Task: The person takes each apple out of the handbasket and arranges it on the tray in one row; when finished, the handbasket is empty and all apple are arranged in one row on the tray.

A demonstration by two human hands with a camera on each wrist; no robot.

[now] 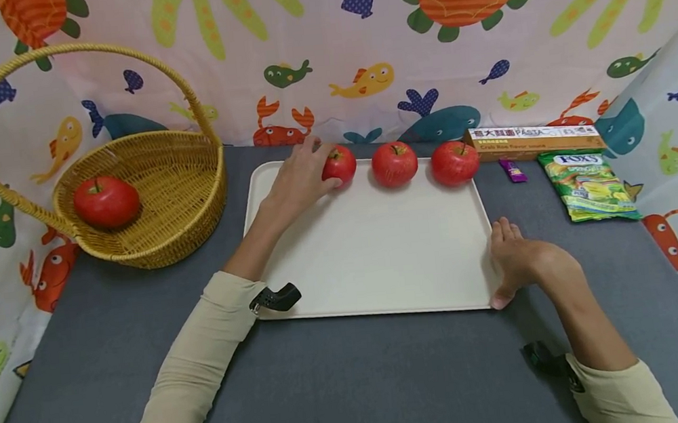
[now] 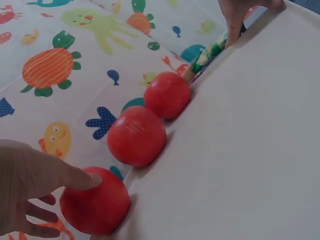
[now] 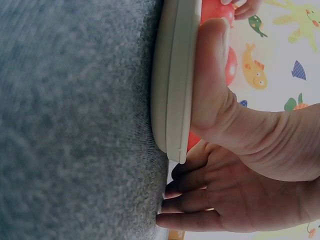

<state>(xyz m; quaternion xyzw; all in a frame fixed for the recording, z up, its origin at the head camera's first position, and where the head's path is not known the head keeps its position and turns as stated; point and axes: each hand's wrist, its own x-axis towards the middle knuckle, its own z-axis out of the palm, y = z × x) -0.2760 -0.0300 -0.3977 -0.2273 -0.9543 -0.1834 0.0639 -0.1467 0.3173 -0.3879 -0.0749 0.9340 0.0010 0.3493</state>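
Observation:
My left hand [image 1: 305,174] is at the left apple [image 1: 339,165], with the thumb and a finger against its sides. In the left wrist view the thumb lies over this red apple [image 2: 95,201]. Two more red apples, a middle one [image 1: 394,164] and a right one [image 1: 454,163], line the far edge of a white tray [image 1: 374,256]. My right hand [image 1: 521,258] touches the tray's right side near the front corner. Seen from the right wrist, its thumb [image 3: 212,75] lies along the rim, while the fairly straight fingers reach down beside the tray.
A yellow wicker basket [image 1: 183,220] with a tall handle stands at the left, holding a bigger red apple [image 1: 106,202]. Behind the tray's right corner lie a long box [image 1: 534,141], a small purple packet [image 1: 513,170] and a green Fox's bag [image 1: 589,186]. A patterned cloth [image 1: 323,43] hangs behind.

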